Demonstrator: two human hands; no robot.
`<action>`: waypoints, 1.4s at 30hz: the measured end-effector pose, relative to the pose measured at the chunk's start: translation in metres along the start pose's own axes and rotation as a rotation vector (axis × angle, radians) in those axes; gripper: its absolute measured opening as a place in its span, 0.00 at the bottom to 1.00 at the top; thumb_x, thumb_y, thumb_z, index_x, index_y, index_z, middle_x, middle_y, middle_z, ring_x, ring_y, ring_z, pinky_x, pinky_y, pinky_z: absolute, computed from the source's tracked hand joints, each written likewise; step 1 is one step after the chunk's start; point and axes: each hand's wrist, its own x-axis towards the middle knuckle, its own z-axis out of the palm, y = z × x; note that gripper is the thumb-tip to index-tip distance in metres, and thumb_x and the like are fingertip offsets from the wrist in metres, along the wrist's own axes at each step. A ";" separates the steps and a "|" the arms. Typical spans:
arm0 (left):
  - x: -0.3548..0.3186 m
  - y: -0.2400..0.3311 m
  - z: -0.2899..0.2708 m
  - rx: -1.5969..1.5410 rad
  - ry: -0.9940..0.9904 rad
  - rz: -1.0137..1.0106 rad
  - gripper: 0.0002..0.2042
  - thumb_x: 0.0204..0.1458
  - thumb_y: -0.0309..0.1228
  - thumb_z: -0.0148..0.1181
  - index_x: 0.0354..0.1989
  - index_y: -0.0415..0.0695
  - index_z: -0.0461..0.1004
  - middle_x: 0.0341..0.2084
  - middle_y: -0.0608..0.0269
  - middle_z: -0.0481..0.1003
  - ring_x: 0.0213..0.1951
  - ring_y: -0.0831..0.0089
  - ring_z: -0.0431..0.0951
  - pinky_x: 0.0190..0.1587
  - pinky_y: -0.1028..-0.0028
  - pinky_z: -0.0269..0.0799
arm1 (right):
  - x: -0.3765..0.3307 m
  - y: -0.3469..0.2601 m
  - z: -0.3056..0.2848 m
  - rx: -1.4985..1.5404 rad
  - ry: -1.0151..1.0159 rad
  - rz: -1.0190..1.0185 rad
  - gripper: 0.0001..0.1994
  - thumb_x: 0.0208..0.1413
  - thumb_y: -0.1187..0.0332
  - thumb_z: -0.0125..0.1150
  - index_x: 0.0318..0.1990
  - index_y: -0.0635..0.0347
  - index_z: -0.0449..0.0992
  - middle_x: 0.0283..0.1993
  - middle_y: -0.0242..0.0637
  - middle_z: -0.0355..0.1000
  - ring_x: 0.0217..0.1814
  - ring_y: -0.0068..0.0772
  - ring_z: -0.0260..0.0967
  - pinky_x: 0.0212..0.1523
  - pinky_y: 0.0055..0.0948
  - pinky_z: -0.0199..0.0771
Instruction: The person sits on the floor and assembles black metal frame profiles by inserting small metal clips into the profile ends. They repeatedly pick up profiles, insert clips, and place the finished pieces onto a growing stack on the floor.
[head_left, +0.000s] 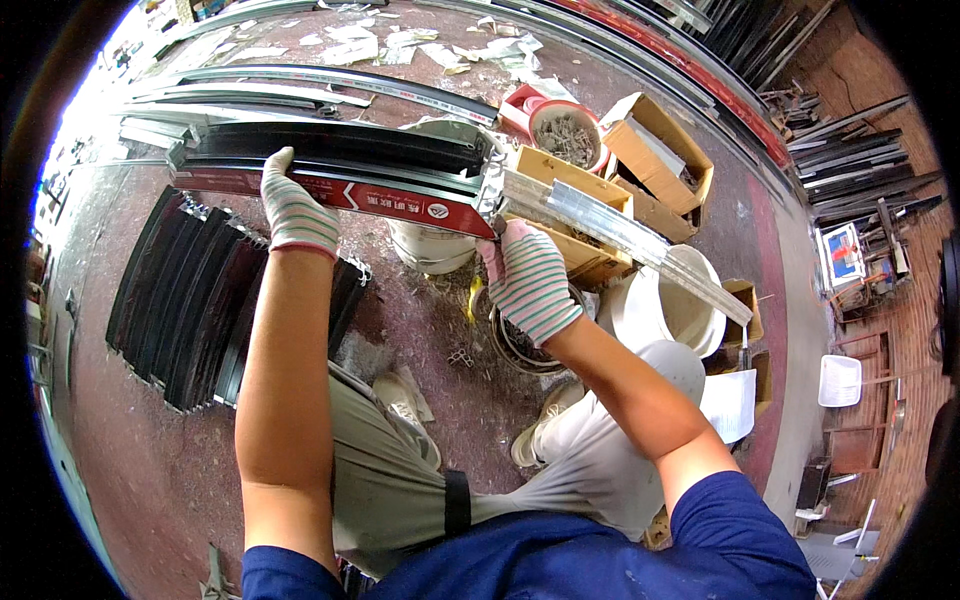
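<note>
A dark aluminium profile [400, 200] with red printed film on its near side lies crosswise in front of me. My left hand [302, 215], in a striped knit glove, is closed around its near edge left of the middle, thumb on top. At the profile's right end my right hand [538, 285], gloved the same way, is closed on the near corner; its fingertips are partly hidden. Right behind this profile lies another black profile [340, 145]. A white bucket [432, 248] stands below them, mostly covered.
Black profiles [190, 300] are stacked on the floor at left. To the right stand a tub of small metal parts [565, 138], a cardboard box [690, 185], a clear-wrapped bar [630, 238] and a white bucket [695, 300]. Long profiles [690, 70] line the far right.
</note>
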 end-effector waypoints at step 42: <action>-0.347 0.112 -0.711 -0.594 1.342 0.483 0.15 0.34 0.23 0.58 0.35 0.38 0.67 0.33 0.53 0.73 0.28 0.62 0.75 0.32 0.57 0.74 | -0.087 0.064 0.070 -0.022 -0.537 0.158 0.19 0.62 0.57 0.57 0.50 0.64 0.78 0.46 0.43 0.78 0.46 0.35 0.74 0.52 0.32 0.71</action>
